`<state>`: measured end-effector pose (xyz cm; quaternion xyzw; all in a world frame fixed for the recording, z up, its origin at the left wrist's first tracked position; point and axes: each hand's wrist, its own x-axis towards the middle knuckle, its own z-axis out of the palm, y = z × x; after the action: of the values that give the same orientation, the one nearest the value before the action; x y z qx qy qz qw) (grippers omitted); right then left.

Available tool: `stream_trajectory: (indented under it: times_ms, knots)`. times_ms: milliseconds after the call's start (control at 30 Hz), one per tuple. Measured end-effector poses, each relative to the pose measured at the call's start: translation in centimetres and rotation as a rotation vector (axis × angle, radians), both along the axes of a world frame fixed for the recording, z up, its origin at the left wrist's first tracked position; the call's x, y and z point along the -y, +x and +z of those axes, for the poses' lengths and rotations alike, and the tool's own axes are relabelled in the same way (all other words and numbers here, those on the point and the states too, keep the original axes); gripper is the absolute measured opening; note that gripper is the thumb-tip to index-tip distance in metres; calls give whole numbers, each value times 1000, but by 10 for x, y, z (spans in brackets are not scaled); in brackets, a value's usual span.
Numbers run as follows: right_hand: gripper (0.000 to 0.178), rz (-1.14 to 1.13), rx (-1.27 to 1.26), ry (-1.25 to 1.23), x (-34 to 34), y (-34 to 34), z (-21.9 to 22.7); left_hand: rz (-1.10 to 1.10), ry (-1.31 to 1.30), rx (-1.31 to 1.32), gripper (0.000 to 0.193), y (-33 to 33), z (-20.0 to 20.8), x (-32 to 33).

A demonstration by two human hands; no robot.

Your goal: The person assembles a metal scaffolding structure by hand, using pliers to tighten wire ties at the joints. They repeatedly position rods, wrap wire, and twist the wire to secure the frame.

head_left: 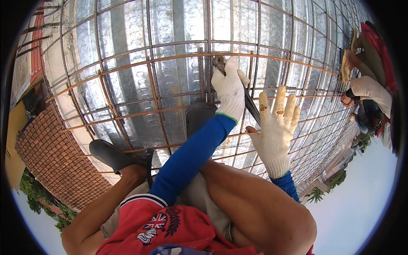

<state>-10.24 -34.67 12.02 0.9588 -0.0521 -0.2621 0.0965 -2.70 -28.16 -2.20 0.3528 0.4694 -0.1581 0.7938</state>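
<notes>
My left hand, in a white knit glove below a blue sleeve, is closed around a long dark bundle that looks like tie wire. A tangled brownish end pokes out by the thumb side, next to a rusty rebar. The grip itself is partly hidden by the glove. To its right, my right hand is raised over the bars with fingers spread and nothing in it. Its glove is worn through at some fingertips, and the thumb tip is bare.
A grid of crossing rebar lies over shiny corrugated metal decking. My black shoes rest among the bars. At the far right, co-workers crouch near the mesh. A tiled roof lies beyond the left edge.
</notes>
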Motion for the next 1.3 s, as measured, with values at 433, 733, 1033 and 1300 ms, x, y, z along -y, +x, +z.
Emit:
stream_trajectory:
  times_ms: [433,733,1033,1300]
  knots:
    - [54,-305,58,133,2,-33,-87,5,-31,-112,33,3,16,5]
    - [20,-1477,-755,1243,34,2,-60,-60,-419,-62,33,-9,10,-40]
    - [35,-350,129,652,14,-29,-74,-62,-44,-82,26,-8,13,-14]
    - [33,-817,-239,918,26,-38,-91,-413,45,4,28,-9,13,-30]
